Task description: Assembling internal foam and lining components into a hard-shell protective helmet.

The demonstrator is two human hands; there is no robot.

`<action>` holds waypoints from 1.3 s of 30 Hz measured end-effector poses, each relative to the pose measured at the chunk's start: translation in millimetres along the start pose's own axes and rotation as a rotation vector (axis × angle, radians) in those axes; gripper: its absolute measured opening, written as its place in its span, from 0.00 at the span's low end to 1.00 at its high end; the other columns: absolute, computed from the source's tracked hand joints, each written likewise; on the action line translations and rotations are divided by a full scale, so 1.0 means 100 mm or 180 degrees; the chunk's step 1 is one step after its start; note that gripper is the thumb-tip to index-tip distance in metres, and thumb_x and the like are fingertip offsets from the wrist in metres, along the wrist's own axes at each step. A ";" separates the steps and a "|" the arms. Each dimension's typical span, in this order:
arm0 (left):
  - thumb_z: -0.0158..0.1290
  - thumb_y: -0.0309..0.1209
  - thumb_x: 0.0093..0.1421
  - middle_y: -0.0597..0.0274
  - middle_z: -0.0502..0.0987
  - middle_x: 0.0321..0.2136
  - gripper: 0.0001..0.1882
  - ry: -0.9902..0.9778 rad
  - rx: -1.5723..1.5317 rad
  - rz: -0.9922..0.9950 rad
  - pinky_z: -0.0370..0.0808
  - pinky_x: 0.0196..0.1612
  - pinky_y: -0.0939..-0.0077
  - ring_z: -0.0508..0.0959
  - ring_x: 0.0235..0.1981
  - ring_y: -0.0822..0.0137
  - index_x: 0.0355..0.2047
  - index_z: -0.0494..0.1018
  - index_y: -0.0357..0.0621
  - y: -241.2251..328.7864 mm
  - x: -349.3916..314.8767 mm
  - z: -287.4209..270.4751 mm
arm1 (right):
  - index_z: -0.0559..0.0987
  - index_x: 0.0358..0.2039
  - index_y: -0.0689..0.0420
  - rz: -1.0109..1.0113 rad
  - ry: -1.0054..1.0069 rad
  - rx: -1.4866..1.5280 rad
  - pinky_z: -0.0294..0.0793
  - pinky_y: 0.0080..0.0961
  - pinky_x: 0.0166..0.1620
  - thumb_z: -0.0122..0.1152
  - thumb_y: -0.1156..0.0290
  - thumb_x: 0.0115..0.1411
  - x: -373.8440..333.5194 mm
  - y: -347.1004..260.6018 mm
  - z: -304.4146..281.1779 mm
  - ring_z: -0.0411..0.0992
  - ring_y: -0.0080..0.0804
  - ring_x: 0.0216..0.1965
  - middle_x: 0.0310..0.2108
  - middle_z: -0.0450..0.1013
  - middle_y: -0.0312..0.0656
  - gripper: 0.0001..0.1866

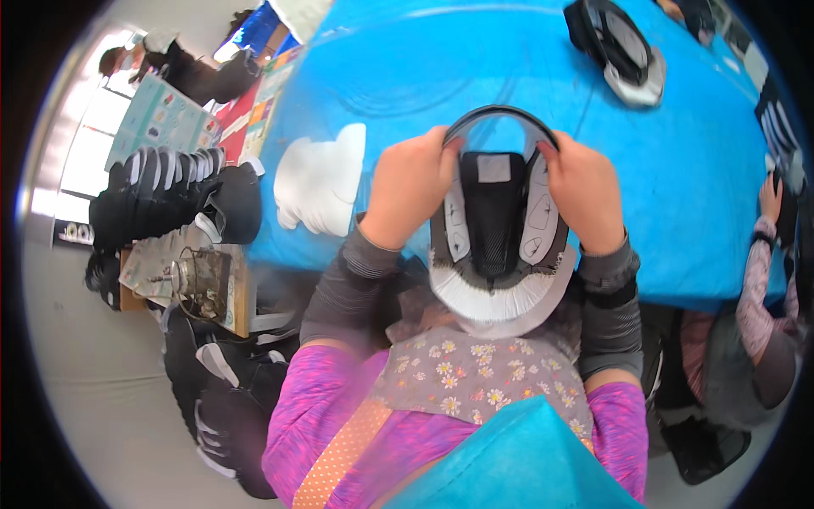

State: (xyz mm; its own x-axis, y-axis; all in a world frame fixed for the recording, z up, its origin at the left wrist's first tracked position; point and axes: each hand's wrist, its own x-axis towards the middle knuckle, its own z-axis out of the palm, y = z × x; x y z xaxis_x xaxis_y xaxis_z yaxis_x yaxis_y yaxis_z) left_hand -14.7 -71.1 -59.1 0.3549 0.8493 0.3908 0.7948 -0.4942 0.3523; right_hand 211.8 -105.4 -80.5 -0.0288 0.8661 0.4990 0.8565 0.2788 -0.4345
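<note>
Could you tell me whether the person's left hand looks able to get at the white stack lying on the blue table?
Probably yes: the white stack lies just beside the left hand with bare blue table between, though that hand now grips the shoe upper.

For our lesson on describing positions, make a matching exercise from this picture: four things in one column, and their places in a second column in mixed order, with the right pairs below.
Things:
1. shoe upper
2. white stack
3. second shoe upper
4. black pile

Places:
A. far side of the blue table, upper right
B. held between the left hand and right hand
C. off the table, to the person's left
D. on the table, just left of the left hand

Pairs: 1-B, 2-D, 3-A, 4-C
</note>
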 end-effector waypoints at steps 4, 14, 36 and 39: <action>0.56 0.28 0.64 0.44 0.78 0.26 0.14 0.1571 -0.0988 0.0211 0.72 0.27 0.59 0.77 0.23 0.46 0.50 0.78 0.42 0.32 0.15 -0.23 | 0.80 0.49 0.57 -0.0158 0.1415 -0.0017 0.70 0.42 0.27 0.60 0.69 0.65 0.14 -0.37 -0.25 0.72 0.52 0.23 0.22 0.74 0.51 0.14; 0.53 0.31 0.67 0.48 0.78 0.23 0.14 0.2480 -0.1144 0.0453 0.72 0.23 0.63 0.78 0.21 0.50 0.50 0.77 0.39 0.82 0.40 -0.25 | 0.76 0.56 0.66 -0.0325 0.2322 -0.0598 0.66 0.33 0.18 0.63 0.67 0.63 0.42 -0.97 -0.31 0.70 0.39 0.14 0.16 0.71 0.43 0.23; 0.52 0.36 0.70 0.44 0.81 0.29 0.14 0.2233 -0.1405 -0.0234 0.75 0.32 0.68 0.82 0.28 0.51 0.47 0.78 0.40 -0.18 1.00 -0.41 | 0.75 0.59 0.61 -0.0869 0.0729 0.1280 0.78 0.31 0.41 0.67 0.60 0.62 0.95 -0.37 -0.33 0.81 0.39 0.36 0.40 0.81 0.51 0.28; 0.51 0.34 0.71 0.57 0.83 0.34 0.15 0.1980 -0.3337 -0.0200 0.75 0.35 0.75 0.81 0.33 0.69 0.49 0.76 0.35 -0.31 1.05 -0.42 | 0.77 0.55 0.63 -0.0464 0.0886 0.2843 0.75 0.22 0.35 0.52 0.59 0.71 1.00 -0.14 -0.44 0.77 0.24 0.30 0.46 0.81 0.44 0.22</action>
State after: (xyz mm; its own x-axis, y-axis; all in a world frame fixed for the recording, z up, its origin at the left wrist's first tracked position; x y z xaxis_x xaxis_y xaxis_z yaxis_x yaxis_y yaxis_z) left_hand -22.6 25.3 7.2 -0.1945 0.7856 0.5874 -0.0824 -0.6098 0.7883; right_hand 220.1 -41.5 8.4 0.1184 0.6998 0.7045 0.1393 0.6907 -0.7096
